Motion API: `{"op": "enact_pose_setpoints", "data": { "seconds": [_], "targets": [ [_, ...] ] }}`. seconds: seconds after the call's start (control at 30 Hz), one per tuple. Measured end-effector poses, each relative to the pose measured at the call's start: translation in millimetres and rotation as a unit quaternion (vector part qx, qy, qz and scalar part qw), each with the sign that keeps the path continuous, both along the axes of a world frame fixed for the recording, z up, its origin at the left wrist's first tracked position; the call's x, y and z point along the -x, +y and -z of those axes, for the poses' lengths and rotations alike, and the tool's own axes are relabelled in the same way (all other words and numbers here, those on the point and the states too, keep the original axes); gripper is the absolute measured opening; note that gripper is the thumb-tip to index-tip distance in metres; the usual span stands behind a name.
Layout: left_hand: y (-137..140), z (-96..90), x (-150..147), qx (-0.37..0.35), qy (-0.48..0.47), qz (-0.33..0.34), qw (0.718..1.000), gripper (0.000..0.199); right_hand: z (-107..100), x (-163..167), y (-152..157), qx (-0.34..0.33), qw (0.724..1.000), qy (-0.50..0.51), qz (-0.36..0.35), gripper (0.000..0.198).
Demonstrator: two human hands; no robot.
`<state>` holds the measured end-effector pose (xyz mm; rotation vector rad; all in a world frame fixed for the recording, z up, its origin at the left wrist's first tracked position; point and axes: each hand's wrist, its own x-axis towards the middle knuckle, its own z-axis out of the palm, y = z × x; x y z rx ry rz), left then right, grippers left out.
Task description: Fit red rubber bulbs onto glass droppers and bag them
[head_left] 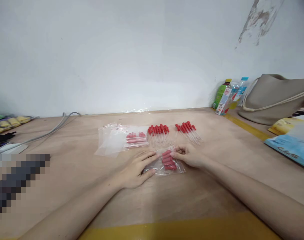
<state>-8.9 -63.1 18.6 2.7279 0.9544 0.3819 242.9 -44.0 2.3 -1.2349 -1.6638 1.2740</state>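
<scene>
In front of me lies a clear zip bag (pixel 157 170) with several red-bulbed droppers (pixel 168 160) inside, their red ends grouped at its right part. My left hand (pixel 138 168) rests on the bag's left side, fingers stretched out and apart. At the upper right edge, by the red zip line, my right hand (pixel 189 155) pinches the bag between thumb and fingers. Just beyond are two loose groups of droppers with clear thin stems, a left group (pixel 158 129) and a right group (pixel 188 127). A filled bag (pixel 136 137) of droppers lies left of them.
Flat clear bags (pixel 109 140) lie beside the filled bag. At the back right stand drink bottles (pixel 224 98) and a grey drawstring bag (pixel 269 95). Blue packaging (pixel 289 148) lies at right. A grey cable (pixel 52 129) crosses the left of the table.
</scene>
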Motion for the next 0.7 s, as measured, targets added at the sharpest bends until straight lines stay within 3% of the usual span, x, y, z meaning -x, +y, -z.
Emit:
{"op": "enact_pose_setpoints", "data": {
  "seconds": [0.13, 0.23, 0.33, 0.43, 0.53, 0.7],
  "targets": [
    [-2.9, -0.8, -2.0, -0.025, -0.023, 0.004, 0.999, 0.047, -0.6, 3.2, -5.1, 0.028, 0.997, 0.066, -0.008, 0.030],
    [-3.3, -1.2, -2.4, -0.119, -0.079, -0.037, 0.989, 0.038, -6.9, -1.4, -6.9, 0.103, 0.974, 0.199, -0.039, 0.025],
    [5.3, -2.1, 6.7, -0.211, -0.136, -0.135, 0.959, 0.028, -16.2, -8.7, -3.9, 0.123, 0.954, 0.275, -0.004, 0.018],
    [25.2, -3.9, 29.4, -0.267, -0.167, -0.273, 0.909, 0.025, -25.7, -13.4, 4.8, 0.101, 0.941, 0.320, 0.049, 0.011],
    [48.4, -3.8, 57.7, -0.259, -0.135, -0.367, 0.883, 0.031, -33.5, -7.2, 17.3, 0.075, 0.922, 0.372, 0.075, 0.010],
    [70.1, 5.9, 83.9, -0.151, -0.004, -0.411, 0.899, 0.044, -39.5, 39.4, 36.2, 0.097, 0.893, 0.416, 0.139, 0.010]
  ]
}}
